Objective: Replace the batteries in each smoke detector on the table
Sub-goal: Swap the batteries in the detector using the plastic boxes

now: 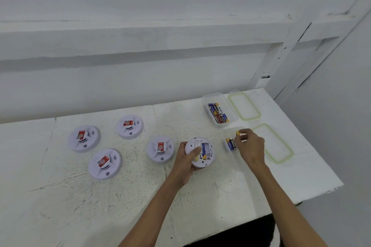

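While my left hand holds one smoke detector upside down, its back faces up at me. My fingers wrap under it and my thumb lies across the top. The battery slot is open, and I can see a blue battery lying inside it.

My right hand is just to the right of that detector. Its fingers are pinched together on a small battery with a yellow end. It hangs over a clear box that is hard to see. Two more blue and yellow batteries lie in that box, just left of my right hand.

Farther away from me, past my right hand, sits another clear box with lots of batteries in it. Two clear lids with green edges lie flat on the bench. One lid is beside the far box, and the other lid is just right of my right hand.

To the left of my left hand, four more smoke detectors rest face up on the bench. The nearest one is just beside my left hand. The other three are farther left. Each has a red tag on top.
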`<state>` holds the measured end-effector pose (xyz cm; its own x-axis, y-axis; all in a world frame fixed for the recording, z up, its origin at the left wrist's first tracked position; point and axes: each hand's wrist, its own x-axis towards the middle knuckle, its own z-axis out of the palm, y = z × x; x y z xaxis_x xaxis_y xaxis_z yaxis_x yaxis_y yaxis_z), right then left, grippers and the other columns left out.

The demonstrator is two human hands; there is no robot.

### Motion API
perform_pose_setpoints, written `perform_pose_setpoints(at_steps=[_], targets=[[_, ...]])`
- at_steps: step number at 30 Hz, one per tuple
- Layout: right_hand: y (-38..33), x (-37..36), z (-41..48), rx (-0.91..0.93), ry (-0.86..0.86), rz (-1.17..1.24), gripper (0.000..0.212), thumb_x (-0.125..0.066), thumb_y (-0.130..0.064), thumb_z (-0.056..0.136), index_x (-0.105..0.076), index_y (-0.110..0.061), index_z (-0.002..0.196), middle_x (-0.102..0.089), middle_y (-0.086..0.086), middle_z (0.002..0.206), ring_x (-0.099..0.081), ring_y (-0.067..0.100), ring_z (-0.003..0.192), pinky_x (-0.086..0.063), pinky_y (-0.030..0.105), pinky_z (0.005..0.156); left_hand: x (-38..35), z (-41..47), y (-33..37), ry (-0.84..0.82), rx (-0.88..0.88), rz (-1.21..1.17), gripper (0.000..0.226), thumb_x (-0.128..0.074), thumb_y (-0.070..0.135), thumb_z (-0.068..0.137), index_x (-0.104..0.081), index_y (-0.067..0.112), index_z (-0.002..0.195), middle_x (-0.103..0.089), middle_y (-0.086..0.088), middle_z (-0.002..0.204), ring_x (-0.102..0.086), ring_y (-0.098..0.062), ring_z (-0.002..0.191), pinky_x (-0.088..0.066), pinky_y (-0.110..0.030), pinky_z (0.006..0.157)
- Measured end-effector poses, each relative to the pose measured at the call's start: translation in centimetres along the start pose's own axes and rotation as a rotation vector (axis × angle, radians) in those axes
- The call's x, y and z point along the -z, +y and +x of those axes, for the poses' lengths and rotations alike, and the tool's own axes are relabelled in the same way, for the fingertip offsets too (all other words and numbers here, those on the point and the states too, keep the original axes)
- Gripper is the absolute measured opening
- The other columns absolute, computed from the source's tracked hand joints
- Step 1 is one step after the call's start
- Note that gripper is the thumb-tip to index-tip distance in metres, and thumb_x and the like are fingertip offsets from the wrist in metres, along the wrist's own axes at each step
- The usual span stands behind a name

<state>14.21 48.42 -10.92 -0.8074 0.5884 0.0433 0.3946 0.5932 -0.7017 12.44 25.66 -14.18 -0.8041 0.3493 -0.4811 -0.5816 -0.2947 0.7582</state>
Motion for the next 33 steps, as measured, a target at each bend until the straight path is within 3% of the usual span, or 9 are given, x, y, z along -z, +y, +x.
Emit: perform_pose_setpoints(at_steps=[6,13,20,27,30,33], targets=[[0.9,-1.8,0.9,0.017,-0.097,-0.364,0.011,-0.057,-0.010,0.094,-0.061,0.000,0.095,-0.064,0.018,0.086,-0.059,0.031,0.076,-0.051,0.041,0.063,0.1,0.3,-0.1,0.009,0.010,0.005,0.028,-0.068,0.013,0.096,-0.055,0.015,0.122,-0.070,-0.012,0.119,-0.072,-0.029,0.102,-0.062,-0.052,0.082],[1.3,-2.5,0.9,0.033,-0.111,-0.450,0.015,-0.052,-0.006,0.093,-0.053,-0.005,0.078,-0.050,0.011,0.082,-0.047,0.026,0.073,-0.031,0.033,0.061,0.7,0.3,-0.2,0.023,0.016,-0.012,0.028,-0.068,0.011,0.096,-0.056,0.014,0.122,-0.070,-0.012,0.121,-0.072,-0.029,0.103,-0.061,-0.056,0.086],[1.5,-2.1,0.7,0.087,-0.083,-0.465,0.015,-0.050,-0.008,0.096,-0.060,-0.001,0.087,-0.058,0.014,0.084,-0.051,0.028,0.074,-0.036,0.035,0.061,0.5,0.6,0.2,0.026,0.024,-0.021,0.030,-0.068,0.010,0.096,-0.055,0.014,0.123,-0.069,-0.013,0.123,-0.070,-0.034,0.109,-0.058,-0.062,0.088],[-1.8,-0.8,-0.7,0.249,0.000,-0.177,0.009,-0.063,-0.009,0.090,-0.071,-0.010,0.094,-0.067,0.001,0.089,-0.059,0.017,0.071,-0.050,0.033,0.066,0.0,0.6,0.8,0.037,0.011,-0.047,0.029,-0.068,0.010,0.096,-0.056,0.014,0.122,-0.069,-0.016,0.123,-0.069,-0.035,0.112,-0.063,-0.052,0.079],[-3.2,-0.9,-1.9,0.401,-0.096,-0.021,0.010,-0.071,-0.014,0.088,-0.073,-0.016,0.098,-0.067,-0.006,0.097,-0.062,0.006,0.078,-0.055,0.025,0.070,-0.3,0.6,1.1,0.031,0.009,-0.043,0.028,-0.067,0.011,0.097,-0.056,0.015,0.122,-0.069,-0.016,0.123,-0.070,-0.034,0.110,-0.064,-0.049,0.078],[-4.0,-1.1,-3.2,0.571,-0.275,0.044,0.017,-0.074,-0.021,0.087,-0.070,-0.019,0.103,-0.061,-0.007,0.120,-0.062,0.004,0.103,-0.054,0.016,0.080,-0.5,0.6,1.3,0.023,-0.001,-0.053,0.028,-0.066,0.011,0.097,-0.055,0.013,0.123,-0.068,-0.017,0.123,-0.071,-0.033,0.106,-0.063,-0.051,0.079]])
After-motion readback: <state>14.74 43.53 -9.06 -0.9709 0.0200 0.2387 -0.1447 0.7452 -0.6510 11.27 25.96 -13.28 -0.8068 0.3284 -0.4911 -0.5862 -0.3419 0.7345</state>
